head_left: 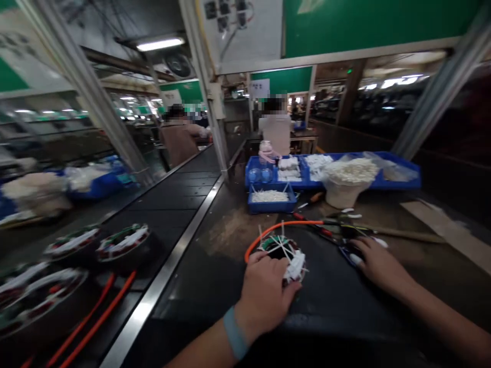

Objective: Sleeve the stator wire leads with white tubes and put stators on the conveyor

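Observation:
My left hand (pixel 264 291), with a blue-grey band at the wrist, grips the near left rim of a ring-shaped motor stator (pixel 295 266). White ties stick up from the stator, and white sleeving covers part of its rim. An orange sleeved cable (pixel 284 224) arcs from behind the stator toward the right. My right hand (pixel 370 260) is at the right, fingers curled down over dark tool handles with a blue part; the exact tool is unclear. Near these fingers lies a red-and-black handle (pixel 326 232).
Blue bins (pixel 272 204) with white pieces and a bag-lined tub of white sticks (pixel 347 179) stand behind. Left of a metal rail (pixel 164 271), a conveyor (pixel 184 189) carries several stators (pixel 123 243) with orange cables. Two people (pixel 182 135) sit farther back. Cardboard (pixel 441 230) lies right.

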### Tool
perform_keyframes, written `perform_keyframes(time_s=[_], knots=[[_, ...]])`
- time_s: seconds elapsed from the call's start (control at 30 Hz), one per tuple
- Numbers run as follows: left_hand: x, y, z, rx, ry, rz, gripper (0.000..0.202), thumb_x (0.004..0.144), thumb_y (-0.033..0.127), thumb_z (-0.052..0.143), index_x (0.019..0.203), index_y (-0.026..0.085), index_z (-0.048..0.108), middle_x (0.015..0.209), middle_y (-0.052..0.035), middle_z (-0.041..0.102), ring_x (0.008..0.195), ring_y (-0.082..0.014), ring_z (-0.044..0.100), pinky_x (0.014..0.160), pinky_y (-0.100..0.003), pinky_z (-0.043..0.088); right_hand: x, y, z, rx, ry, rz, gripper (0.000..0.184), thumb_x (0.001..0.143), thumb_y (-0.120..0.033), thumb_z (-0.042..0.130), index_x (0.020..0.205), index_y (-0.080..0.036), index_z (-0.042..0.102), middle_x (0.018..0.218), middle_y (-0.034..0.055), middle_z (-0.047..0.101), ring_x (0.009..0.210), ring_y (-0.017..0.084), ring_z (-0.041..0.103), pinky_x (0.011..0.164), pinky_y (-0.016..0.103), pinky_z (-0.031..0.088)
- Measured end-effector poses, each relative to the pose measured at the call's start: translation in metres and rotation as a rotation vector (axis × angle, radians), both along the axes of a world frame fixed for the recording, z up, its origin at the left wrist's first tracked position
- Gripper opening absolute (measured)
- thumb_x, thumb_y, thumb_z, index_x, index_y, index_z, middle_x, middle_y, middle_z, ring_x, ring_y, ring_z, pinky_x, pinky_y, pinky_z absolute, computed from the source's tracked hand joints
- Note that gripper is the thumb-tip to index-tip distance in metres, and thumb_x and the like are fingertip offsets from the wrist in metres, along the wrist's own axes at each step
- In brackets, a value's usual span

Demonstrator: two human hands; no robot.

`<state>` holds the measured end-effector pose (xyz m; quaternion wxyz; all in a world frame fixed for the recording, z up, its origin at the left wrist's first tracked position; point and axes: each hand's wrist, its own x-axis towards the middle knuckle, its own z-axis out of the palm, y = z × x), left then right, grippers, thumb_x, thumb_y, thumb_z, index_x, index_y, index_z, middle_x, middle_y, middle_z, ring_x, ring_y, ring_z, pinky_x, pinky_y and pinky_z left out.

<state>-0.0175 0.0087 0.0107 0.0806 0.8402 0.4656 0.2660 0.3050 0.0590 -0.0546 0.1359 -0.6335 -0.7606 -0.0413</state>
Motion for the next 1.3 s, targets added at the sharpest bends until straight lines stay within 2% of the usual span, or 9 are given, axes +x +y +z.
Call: perform_keyframes(time_s=[0.07, 0.17, 0.37, 0.57, 0.73, 0.8, 0.93, 1.1, 1.3], knots=[[0.0, 0.003, 0.002, 0.013, 0.011, 0.007, 0.044, 0.068, 0.043, 0.073, 0.104, 0.02, 0.061, 0.089, -0.004, 0.067, 0.084, -0.0238, 0.059, 0.097, -0.049, 0.033, 0.006, -0.002, -0.005, -0.014, 0.018, -0.004, 0.045, 0.072, -0.01, 0.045, 0.115, -0.01, 0.057, 0.118, 0.0152, 0.056, 0.11, 0.026, 0.053, 0.097, 0.041, 0.042], [-0.003, 0.012, 0.004, 0.023, 0.036, 0.032, 0.036, 0.066, 0.043, 0.075, 0.092, 0.02, 0.066, 0.081, -0.004, 0.068, 0.08, -0.0244, 0.06, 0.095, -0.05, 0.036, 0.003, -0.002, 0.0, -0.043, 0.044, -0.022, 0.043, 0.074, -0.011, 0.046, 0.115, -0.009, 0.056, 0.117, 0.0162, 0.057, 0.109, 0.026, 0.053, 0.096, 0.04, 0.042], [-0.033, 0.03, 0.027, -0.158, 0.165, -0.273, 0.032, 0.066, 0.039, 0.076, 0.093, 0.024, 0.066, 0.085, 0.0002, 0.067, 0.087, -0.0195, 0.06, 0.104, -0.045, 0.029, 0.0, 0.008, 0.025, -0.261, -0.004, 0.002, 0.058, 0.07, -0.009, 0.046, 0.128, -0.011, 0.047, 0.112, 0.0172, 0.06, 0.1, 0.028, 0.057, 0.085, 0.039, 0.044], [-0.033, 0.02, 0.029, -0.183, 0.087, -0.163, 0.026, 0.071, 0.029, 0.071, 0.096, 0.023, 0.063, 0.089, -0.0002, 0.065, 0.088, -0.0188, 0.058, 0.106, -0.048, 0.023, 0.012, 0.002, 0.035, -0.402, -0.002, -0.026, 0.068, 0.063, -0.018, 0.054, 0.13, -0.018, 0.045, 0.093, 0.0123, 0.066, 0.085, 0.029, 0.062, 0.07, 0.035, 0.043], [-0.032, 0.021, 0.026, -0.207, 0.083, -0.197, 0.025, 0.073, 0.028, 0.069, 0.096, 0.023, 0.063, 0.089, 0.0008, 0.065, 0.09, -0.0183, 0.057, 0.104, -0.045, 0.024, -0.001, -0.03, 0.042, -0.528, 0.713, -0.039, 0.062, 0.071, -0.026, 0.046, 0.132, -0.016, 0.039, 0.084, 0.0054, 0.062, 0.062, 0.018, 0.059, 0.055, 0.029, 0.046], [-0.031, 0.023, 0.032, -0.227, 0.129, -0.217, 0.022, 0.075, 0.031, 0.068, 0.095, 0.023, 0.064, 0.09, 0.0001, 0.066, 0.09, -0.0189, 0.057, 0.103, -0.044, 0.025, -0.017, -0.048, 0.052, -0.563, 0.857, 0.02, 0.055, 0.079, -0.033, 0.045, 0.132, -0.018, 0.04, 0.086, 0.0053, 0.063, 0.059, 0.017, 0.059, 0.052, 0.028, 0.046], [-0.015, 0.032, 0.041, -0.167, 0.169, -0.16, 0.015, 0.086, 0.032, 0.054, 0.085, 0.023, 0.066, 0.082, -0.0006, 0.067, 0.084, -0.0193, 0.058, 0.096, -0.044, 0.03, -0.05, -0.066, 0.079, -0.471, 0.391, 0.315, 0.043, 0.081, -0.022, 0.047, 0.123, -0.024, 0.052, 0.09, 0.005, 0.066, 0.075, 0.02, 0.064, 0.067, 0.029, 0.047], [-0.001, 0.05, 0.034, -0.152, -0.108, -0.099, 0.006, 0.076, 0.022, 0.068, 0.08, 0.026, 0.071, 0.082, 0.0015, 0.07, 0.083, -0.0182, 0.06, 0.084, -0.035, 0.041, -0.073, -0.049, 0.112, -0.181, -0.305, 0.478, 0.048, 0.075, -0.008, 0.046, 0.12, -0.023, 0.053, 0.083, 0.0061, 0.063, 0.065, 0.02, 0.061, 0.052, 0.027, 0.035], [-0.002, 0.052, 0.03, -0.176, -0.279, -0.127, 0.005, 0.07, 0.021, 0.074, 0.071, 0.025, 0.072, 0.073, 0.0018, 0.07, 0.075, -0.0168, 0.061, 0.082, -0.033, 0.044, -0.097, -0.027, 0.136, -0.106, -0.53, 0.638, 0.028, 0.076, -0.011, 0.052, 0.103, -0.019, 0.057, 0.074, 0.005, 0.062, 0.058, 0.019, 0.058, 0.046, 0.029, 0.021]])
